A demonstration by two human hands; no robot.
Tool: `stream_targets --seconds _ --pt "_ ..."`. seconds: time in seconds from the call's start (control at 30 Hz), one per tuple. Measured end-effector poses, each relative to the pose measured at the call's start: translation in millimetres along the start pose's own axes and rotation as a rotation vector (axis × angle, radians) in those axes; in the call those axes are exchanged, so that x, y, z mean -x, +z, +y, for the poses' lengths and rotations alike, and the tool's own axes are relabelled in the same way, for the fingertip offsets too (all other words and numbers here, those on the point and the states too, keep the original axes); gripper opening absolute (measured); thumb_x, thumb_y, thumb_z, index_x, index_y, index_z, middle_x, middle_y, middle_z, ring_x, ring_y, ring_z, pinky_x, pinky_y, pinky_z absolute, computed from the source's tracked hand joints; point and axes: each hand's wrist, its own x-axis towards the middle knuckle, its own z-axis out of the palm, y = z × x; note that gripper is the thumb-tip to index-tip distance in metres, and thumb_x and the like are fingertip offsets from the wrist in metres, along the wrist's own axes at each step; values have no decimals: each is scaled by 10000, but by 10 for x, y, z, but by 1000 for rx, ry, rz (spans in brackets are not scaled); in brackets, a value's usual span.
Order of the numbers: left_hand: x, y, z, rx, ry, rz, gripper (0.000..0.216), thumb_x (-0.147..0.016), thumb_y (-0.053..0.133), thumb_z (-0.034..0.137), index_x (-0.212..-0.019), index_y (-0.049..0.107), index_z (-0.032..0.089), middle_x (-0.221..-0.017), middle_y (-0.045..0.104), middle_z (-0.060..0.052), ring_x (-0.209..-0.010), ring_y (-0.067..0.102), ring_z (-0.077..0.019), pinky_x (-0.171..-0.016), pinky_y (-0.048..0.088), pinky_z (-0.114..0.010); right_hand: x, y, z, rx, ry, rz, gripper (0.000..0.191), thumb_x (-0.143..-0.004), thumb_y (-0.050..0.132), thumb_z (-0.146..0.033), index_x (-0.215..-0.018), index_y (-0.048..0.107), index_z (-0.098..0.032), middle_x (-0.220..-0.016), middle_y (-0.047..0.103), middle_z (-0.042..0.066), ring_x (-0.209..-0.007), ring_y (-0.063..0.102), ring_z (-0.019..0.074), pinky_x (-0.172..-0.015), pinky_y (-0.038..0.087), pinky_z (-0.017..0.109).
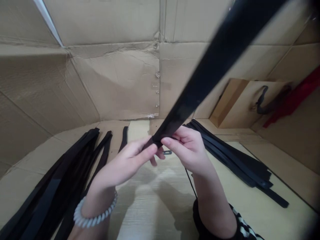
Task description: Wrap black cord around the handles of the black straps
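Far left on the counter (140,203): a pile of black strips (65,176), its long axis slanting up and right.
Left hand (130,158): fingers pinched narrow on the near end of the held strip (195,90), thumb on top.
Strip's place: near end between the two hands, above the counter, touching both sets of fingers; the long axis climbs up and right (its far end leaves the view).
Right hand (190,150): fingers gripping that same end, just beside the left thumb; the strip's free length rises on this side.
Right pile (235,163): more black strips, pointing down and right.
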Motion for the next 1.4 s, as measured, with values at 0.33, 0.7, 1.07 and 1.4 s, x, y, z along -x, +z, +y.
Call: stream_targets --seconds 0.33,0.7,1.07,1.4 --pt "-205 6 -220 -421 72 254 312 -933 521 497 -1003 561 195 -860 628 -39 -750 573 -188 -660 421 -315 -138 -88 265 119 90 333 295 -745 762 -468 -830 689 -195 -754 645 0 -672 573 102 -599 446 231" --pt "-254 136 -287 -412 73 312 263 -849 656 420 -841 519 196 -705 617 7 -591 563 -133 -525 401 -240 -131 -126 368 -29 130 236 409 -709 799 -437 -612 490 -186 -535 478 -67 -495 446 59 -463 337 190" --pt "-269 56 -304 -96 -33 70 507 -898 444 649 -696 502 188 -554 395 38 -503 346 -107 -487 266 -253 -167 -86 361 -61 112 264 439 -765 672 -622 -771 592 -190 -623 478 -51 -491 434 51 -437 343 193" --pt "-325 159 -401 -499 28 520 355 -820 665 502 -744 505 194 -644 531 8 -593 467 -141 -564 313 -277 -184 -52 426 31 106 385 425 -830 639 -553 -680 476 -191 -605 406 -57 -529 374 59 -510 344 221"
